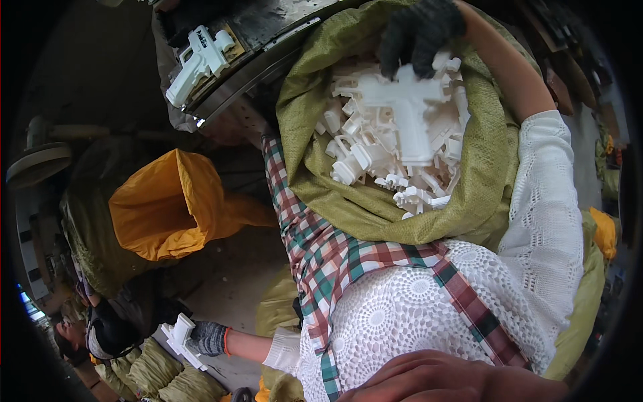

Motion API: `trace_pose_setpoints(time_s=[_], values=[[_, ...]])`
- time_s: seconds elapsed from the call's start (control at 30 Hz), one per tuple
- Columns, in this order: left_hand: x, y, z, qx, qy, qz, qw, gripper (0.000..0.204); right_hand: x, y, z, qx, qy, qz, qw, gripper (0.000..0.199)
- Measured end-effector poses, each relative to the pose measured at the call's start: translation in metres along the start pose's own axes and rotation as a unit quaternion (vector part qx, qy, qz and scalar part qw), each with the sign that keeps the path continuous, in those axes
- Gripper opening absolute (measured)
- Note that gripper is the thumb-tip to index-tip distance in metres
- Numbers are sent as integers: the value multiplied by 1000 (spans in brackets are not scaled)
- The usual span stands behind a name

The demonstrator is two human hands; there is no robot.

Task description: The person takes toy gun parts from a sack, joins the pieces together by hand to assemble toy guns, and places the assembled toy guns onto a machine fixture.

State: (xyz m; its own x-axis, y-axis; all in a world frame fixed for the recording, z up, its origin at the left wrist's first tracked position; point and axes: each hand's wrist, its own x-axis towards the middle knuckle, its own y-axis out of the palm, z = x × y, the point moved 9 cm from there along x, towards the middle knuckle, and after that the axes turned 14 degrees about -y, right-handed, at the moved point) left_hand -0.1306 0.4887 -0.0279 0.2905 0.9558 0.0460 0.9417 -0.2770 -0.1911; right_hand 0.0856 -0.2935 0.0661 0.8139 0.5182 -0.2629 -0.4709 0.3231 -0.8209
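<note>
Showing blurred above the heap, a white gun-shaped piece [413, 127] sits at the mouth of an olive woven sack [402, 228], under the dark-gloved right hand [422, 40], whose fingers curl down over its upper edge and appear to have hold of it, mostly closed. It looks like moulded plastic, so it should be light and stiff, with smooth faces that could slide a little under knit gloves; thin projections may snap if pulled sideways. The thick body where handle meets barrel seems the safest place to take hold, clear of the small edges that could catch among the loose white parts [351, 164] below. Well apart, at lower left, the grey-gloved left hand [207, 337] is closed around one end of a second white piece [179, 342], the rest sticking out beyond the fingers. Between the arms lies a plaid apron [348, 258]; farther out, a yellow-orange bag [218, 201] gapes open, and a finished-looking white toy gun [204, 63] rests at the edge of a dark bench [288, 20]
</note>
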Motion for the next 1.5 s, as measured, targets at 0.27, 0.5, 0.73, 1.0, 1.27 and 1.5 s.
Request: trace_pose_setpoints(time_s=[0.27, 0.5, 0.73, 1.0, 1.27, 1.5], values=[[2, 0, 2, 41, 12, 1, 999, 31, 48, 67, -25, -14, 69, 27, 997, 48], [2, 6, 4, 60, 16, -11, 998, 31, 41, 54, -14, 94, 60, -29, 993, 50], [1, 11, 6, 73, 22, -15, 997, 32, 23, 4, 51, 144, -58, -57, 986, 41], [0, 11, 5, 82, 34, -12, 996, 33, 1, -32, 74, -41, -198, -172, 964, 25], [2, 14, 6, 119, 50, -30, 991, 33, -62, -151, 40, 124, -134, -509, 841, 16], [-2, 23, -5, 260, 116, -67, 956, 34, -25, -172, -68, 442, -113, -541, 707, 11]])
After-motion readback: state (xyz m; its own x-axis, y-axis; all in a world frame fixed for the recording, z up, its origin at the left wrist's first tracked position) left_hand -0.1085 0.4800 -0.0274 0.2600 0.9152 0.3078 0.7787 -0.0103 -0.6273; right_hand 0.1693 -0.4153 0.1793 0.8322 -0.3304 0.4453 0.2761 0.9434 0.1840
